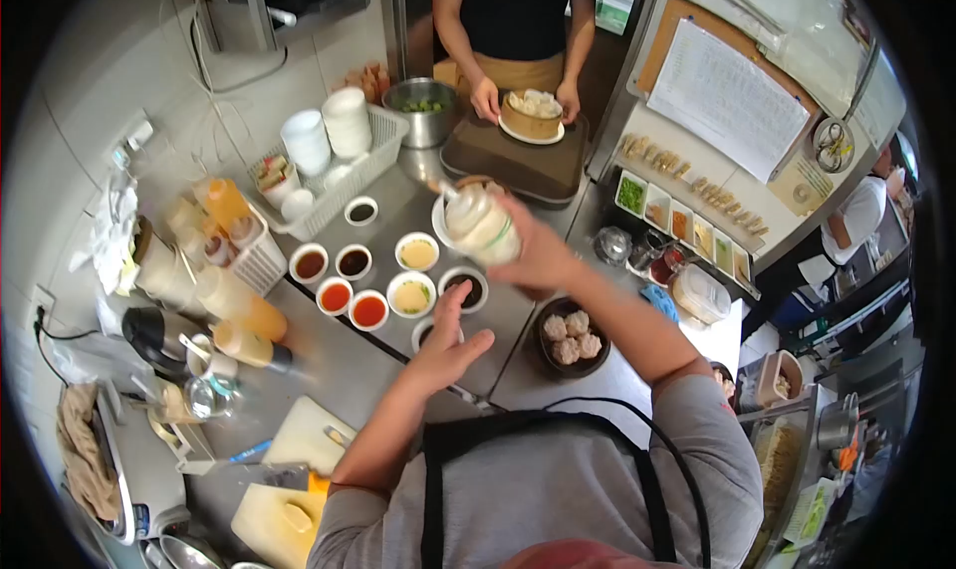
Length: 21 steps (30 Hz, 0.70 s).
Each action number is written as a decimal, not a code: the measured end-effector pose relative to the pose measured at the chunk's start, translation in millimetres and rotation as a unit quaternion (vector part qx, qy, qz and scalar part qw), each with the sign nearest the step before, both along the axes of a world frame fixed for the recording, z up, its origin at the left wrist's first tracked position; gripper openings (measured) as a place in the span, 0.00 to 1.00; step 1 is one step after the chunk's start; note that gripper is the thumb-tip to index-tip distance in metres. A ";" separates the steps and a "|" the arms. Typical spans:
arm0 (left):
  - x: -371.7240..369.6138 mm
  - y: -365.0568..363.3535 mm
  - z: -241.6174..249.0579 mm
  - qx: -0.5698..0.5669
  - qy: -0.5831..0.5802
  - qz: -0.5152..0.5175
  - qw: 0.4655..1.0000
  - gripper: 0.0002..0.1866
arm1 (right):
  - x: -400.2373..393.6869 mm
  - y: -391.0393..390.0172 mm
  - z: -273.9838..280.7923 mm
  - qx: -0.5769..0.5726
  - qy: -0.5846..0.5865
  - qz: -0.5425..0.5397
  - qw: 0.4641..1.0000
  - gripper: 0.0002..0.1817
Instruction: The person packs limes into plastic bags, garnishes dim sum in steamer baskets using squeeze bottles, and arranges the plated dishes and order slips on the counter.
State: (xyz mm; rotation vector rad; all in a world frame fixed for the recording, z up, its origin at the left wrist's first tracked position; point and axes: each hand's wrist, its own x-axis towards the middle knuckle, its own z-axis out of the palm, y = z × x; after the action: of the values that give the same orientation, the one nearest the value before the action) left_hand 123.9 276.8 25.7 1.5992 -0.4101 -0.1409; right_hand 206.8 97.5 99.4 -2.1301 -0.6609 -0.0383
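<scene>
My right hand [538, 248] is wrapped round a squeeze bottle [480, 226] with pale contents, tilted with its nozzle toward the upper left, over a partly hidden white dish. Holding nothing, my left hand [448, 350] hovers with fingers apart above a small bowl, beside a bowl of dark sauce [464, 290]. To its left stand small white bowls with red sauce [369, 311], pale sauce [412, 295] and dark sauce [354, 261]. A round dark dish of dumplings [571, 338] sits below my right forearm.
Across the counter a person [513, 21] holds a steamer basket [533, 116] over a brown tray [513, 161]. Sauce bottles [239, 310] crowd the left side. A white crate [373, 166] holds stacked bowls. Garnish containers [680, 223] line the right, and cutting boards [279, 519] lie lower left.
</scene>
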 end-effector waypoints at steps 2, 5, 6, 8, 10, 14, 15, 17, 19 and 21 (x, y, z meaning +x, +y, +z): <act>-15.1 6.9 16.6 0.011 0.077 -0.021 0.997 0.33 | 19.8 -25.3 -15.0 -0.093 -0.021 -0.075 0.993 0.47; -30.8 20.8 8.8 -0.030 0.090 0.005 0.996 0.31 | 38.7 -53.8 -17.3 -0.274 -0.003 -0.165 0.948 0.45; -34.7 26.9 8.0 -0.038 0.103 0.005 0.994 0.31 | 44.0 -60.6 -18.7 -0.335 0.014 -0.192 0.922 0.45; -44.2 38.3 5.4 -0.052 0.130 0.006 0.990 0.30 | 52.1 -74.4 -30.0 -0.403 -0.008 -0.207 0.892 0.44; -50.1 47.2 4.0 -0.051 0.141 0.018 0.988 0.29 | 58.7 -79.2 -37.1 -0.456 -0.016 -0.211 0.864 0.42; -56.8 55.0 4.8 -0.082 0.154 0.034 0.984 0.29 | 74.9 -80.4 -52.7 -0.530 -0.045 -0.196 0.824 0.39; -57.5 56.6 4.9 -0.088 0.155 0.037 0.983 0.30 | 76.9 -78.6 -54.8 -0.545 -0.063 -0.192 0.814 0.39; -57.7 58.7 9.2 -0.074 0.163 0.043 0.983 0.30 | 80.7 -75.9 -54.5 -0.557 -0.088 -0.169 0.808 0.35; -56.5 60.8 9.5 -0.063 0.164 0.046 0.983 0.30 | 82.9 -70.5 -49.7 -0.564 -0.115 -0.151 0.804 0.32; -54.6 63.8 5.9 -0.056 0.157 0.047 0.985 0.30 | 85.4 -62.9 -46.6 -0.566 -0.144 -0.134 0.801 0.30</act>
State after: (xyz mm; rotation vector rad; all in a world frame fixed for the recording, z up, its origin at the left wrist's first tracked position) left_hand 69.3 340.6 31.5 1.4529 -0.0954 -0.2891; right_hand 292.2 34.6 52.8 -3.4337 -0.6033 -0.1576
